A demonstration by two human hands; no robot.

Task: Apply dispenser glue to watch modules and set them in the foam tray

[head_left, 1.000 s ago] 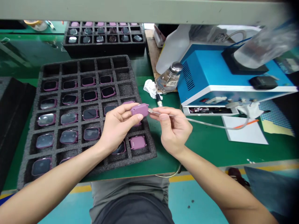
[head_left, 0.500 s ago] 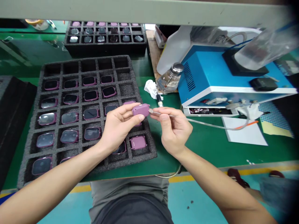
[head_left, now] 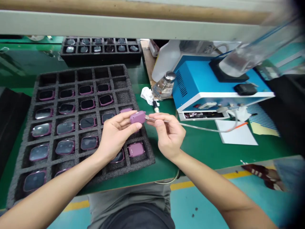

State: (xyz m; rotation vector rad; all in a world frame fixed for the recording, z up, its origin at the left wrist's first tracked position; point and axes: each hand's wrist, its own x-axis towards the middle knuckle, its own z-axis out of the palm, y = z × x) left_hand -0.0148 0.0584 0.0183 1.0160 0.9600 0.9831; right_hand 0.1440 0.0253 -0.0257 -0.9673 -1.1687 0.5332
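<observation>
While the left hand (head_left: 116,133) pinches a purple watch case (head_left: 137,117) above the foam tray (head_left: 149,154) and the right hand (head_left: 169,136) holds a thin nozzle (head_left: 151,118) in closed fingertips at its end, any tremor could scratch the case.

Tray (head_left: 123,97) on workbench (head_left: 202,148), left side; watches (head_left: 39,152) seated in its compartments. Second tray (head_left: 101,58) behind it. Left hand (head_left: 113,133) over first tray's right part, watch case (head_left: 138,117) between thumb and fingers. Right hand (head_left: 170,136) just right of it, gripping tube (head_left: 202,128), whose tip is at the case's right end; tube runs rightward, passing over a paper sheet (head_left: 238,136). Pen (head_left: 239,126) on sheet. Behind right hand: tissue (head_left: 146,94), glass bottle (head_left: 164,86) to tissue's right, jug (head_left: 166,60) behind bottle. Machine (head_left: 197,73) right of bottle; drawer (head_left: 182,116) below its front; pad (head_left: 228,71) on top, clear container (head_left: 234,65) on pad.
</observation>
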